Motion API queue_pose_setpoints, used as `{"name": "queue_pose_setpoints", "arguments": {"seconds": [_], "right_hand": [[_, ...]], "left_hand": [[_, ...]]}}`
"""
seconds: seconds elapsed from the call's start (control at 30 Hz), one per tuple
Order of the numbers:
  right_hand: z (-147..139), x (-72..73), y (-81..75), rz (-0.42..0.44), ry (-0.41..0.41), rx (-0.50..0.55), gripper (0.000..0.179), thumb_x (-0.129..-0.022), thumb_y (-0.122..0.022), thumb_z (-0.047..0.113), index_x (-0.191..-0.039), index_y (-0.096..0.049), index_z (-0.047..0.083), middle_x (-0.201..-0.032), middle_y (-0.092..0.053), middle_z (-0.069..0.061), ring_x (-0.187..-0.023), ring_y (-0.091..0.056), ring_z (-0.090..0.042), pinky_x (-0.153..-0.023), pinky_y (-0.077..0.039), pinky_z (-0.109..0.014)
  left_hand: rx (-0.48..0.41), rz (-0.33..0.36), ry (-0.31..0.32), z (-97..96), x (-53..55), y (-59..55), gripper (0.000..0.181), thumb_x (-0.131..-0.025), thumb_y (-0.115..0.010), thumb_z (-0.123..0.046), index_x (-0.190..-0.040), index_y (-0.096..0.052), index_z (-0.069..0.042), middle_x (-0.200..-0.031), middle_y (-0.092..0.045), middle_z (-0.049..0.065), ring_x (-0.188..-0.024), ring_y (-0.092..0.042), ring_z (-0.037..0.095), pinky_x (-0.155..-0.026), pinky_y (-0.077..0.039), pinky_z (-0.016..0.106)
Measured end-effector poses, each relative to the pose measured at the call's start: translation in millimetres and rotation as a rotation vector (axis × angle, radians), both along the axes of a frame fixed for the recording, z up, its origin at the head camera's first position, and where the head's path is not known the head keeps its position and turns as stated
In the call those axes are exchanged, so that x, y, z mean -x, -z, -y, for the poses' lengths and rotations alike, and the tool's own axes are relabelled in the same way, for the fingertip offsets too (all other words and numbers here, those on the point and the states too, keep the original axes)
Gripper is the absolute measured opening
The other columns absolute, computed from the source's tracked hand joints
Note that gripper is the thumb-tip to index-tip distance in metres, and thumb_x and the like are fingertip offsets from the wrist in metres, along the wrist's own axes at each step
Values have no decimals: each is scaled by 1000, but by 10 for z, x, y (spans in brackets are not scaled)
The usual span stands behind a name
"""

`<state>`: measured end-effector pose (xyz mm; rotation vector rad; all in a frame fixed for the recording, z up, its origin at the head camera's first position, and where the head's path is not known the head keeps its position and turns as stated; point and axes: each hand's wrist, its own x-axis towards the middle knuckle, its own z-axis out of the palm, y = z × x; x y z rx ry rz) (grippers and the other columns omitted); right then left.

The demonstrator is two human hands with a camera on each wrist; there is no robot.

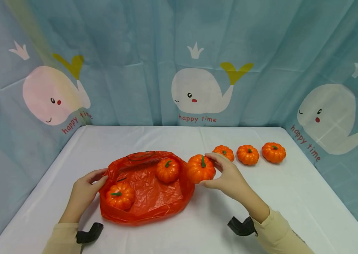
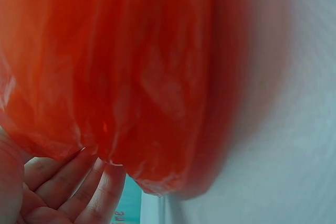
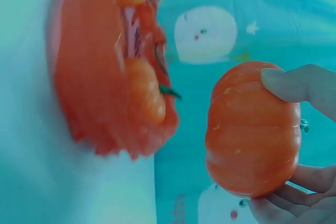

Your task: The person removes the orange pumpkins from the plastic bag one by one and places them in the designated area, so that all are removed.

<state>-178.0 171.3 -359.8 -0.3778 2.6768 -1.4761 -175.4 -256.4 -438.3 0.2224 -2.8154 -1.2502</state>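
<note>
Blue curtain up top, white bench below. Head view: L hand touches red bag lower left, can't tell if pinching; R hand pinches pumpkin ctr., by bag's rim. Prob. mid-bagging; next move calls for clearing rim. L wrist: bag fills upper left. R wrist: pumpkin held lower right.

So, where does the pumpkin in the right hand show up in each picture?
Head: the pumpkin, in the right hand, is right of and below centre, beside the bag.
Left wrist: not visible.
Right wrist: right of centre, a little low.
Shared landmark: the bag, visible in all three.
</note>
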Motion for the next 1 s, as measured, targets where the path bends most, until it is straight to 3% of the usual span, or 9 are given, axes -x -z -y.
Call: {"name": "queue_pose_setpoints", "arguments": {"seconds": [0.37, 0.53, 0.6, 0.8, 1.0], "right_hand": [[-437, -62, 167, 36, 133, -68, 79, -75, -87, 19, -142, -49, 1, -148, -48, -18, -140, -44, -36, -114, -39, -49], [-586, -91, 252, 57, 163, -92, 81, -77, -86, 22, -144, -46, 1, -150, -45, -20, -141, -41, -38, -113, -39, -51], [-639, -94, 293, 64, 169, -95, 82, -77, -85, 22, -145, -45, 0, -150, -45, -21, -141, -41, -38, -114, -38, -51], [-753, -110, 420, 114, 197, -133, 82, -77, -85, 22, -144, -44, -3, -149, -44, -24, -139, -41, -42, -112, -39, -53], [-801, -123, 511, 168, 216, -157, 83, -77, -85, 22, -144, -43, -3, -149, -42, -26, -139, -41, -44, -112, -40, -53]], "left_hand": [[-3, -19, -3, -13, -5, -10, 55, -100, -54, -46, -136, -59, -5, -132, -62, 25, -126, -53, 40, -96, -55, 52], [-7, -8, -4, -9, 11, -19, 55, -100, -55, -46, -136, -59, -6, -132, -62, 24, -126, -53, 39, -86, -59, 28], [-11, -4, -2, -8, 17, -21, 56, -100, -55, -46, -137, -58, -5, -133, -61, 24, -125, -53, 40, -83, -59, 25], [-13, 6, -8, -18, 17, -6, 55, -100, -54, -45, -137, -57, -4, -133, -60, 25, -126, -53, 41, -92, -58, 47], [-22, 10, -8, -17, 8, -6, 56, -100, -53, -46, -138, -57, -5, -135, -60, 25, -128, -52, 41, -94, -57, 49]]}}
